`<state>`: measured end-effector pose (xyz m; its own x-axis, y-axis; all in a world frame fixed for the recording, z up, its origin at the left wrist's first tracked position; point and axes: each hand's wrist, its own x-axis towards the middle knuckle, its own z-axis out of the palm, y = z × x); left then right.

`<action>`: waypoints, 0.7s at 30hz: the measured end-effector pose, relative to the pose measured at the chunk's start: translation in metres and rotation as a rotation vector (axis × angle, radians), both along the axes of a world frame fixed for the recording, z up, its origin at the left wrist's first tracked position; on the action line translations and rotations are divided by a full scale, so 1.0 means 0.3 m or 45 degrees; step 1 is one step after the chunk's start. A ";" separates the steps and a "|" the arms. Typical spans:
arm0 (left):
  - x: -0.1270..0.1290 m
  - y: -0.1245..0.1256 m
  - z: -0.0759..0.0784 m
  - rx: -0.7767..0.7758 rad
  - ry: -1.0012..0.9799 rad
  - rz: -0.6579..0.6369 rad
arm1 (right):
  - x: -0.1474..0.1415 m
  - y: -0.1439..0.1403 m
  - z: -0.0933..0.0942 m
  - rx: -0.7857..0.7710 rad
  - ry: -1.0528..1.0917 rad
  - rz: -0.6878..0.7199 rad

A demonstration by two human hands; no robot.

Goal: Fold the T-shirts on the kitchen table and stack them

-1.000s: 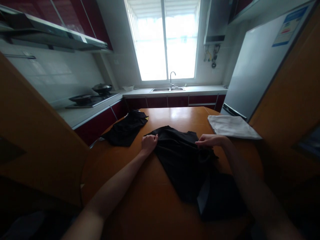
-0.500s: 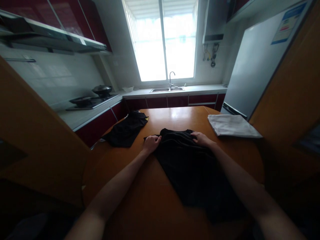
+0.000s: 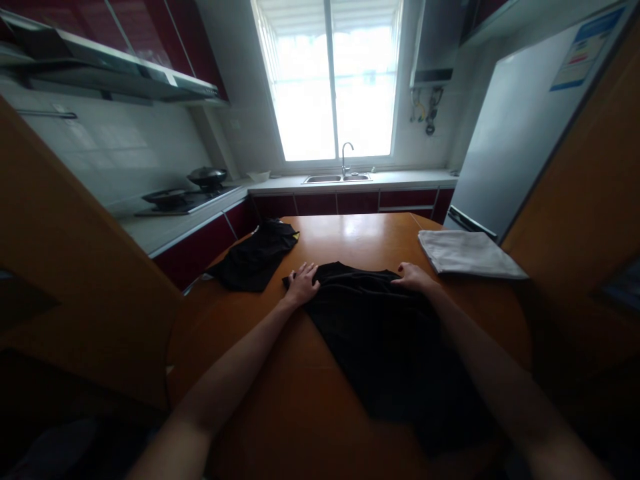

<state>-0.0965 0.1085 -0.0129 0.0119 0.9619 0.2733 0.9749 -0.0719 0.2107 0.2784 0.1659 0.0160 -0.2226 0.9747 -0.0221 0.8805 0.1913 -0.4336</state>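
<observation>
Daylight from the kitchen window falls on an orange wooden table. On it the left hand lies flat, fingers spread, pressing the far left corner of a black garment. Across the cloth, the right hand rests open and palm down on the far right corner. Left of them lies another black garment; a folded white cloth sits to the right, apart from both hands.
</observation>
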 end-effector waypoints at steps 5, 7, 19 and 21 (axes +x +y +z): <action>-0.004 0.009 0.002 0.006 -0.062 -0.008 | 0.019 0.005 0.016 -0.245 0.090 0.039; -0.014 0.017 0.013 0.007 -0.095 -0.002 | 0.026 0.007 0.021 -0.328 0.187 0.089; -0.176 0.026 0.084 -0.135 -0.402 -0.185 | 0.022 -0.001 0.033 -0.239 0.568 0.040; -0.191 0.009 0.105 -0.106 -0.473 -0.180 | 0.025 -0.001 0.039 -0.231 0.636 0.027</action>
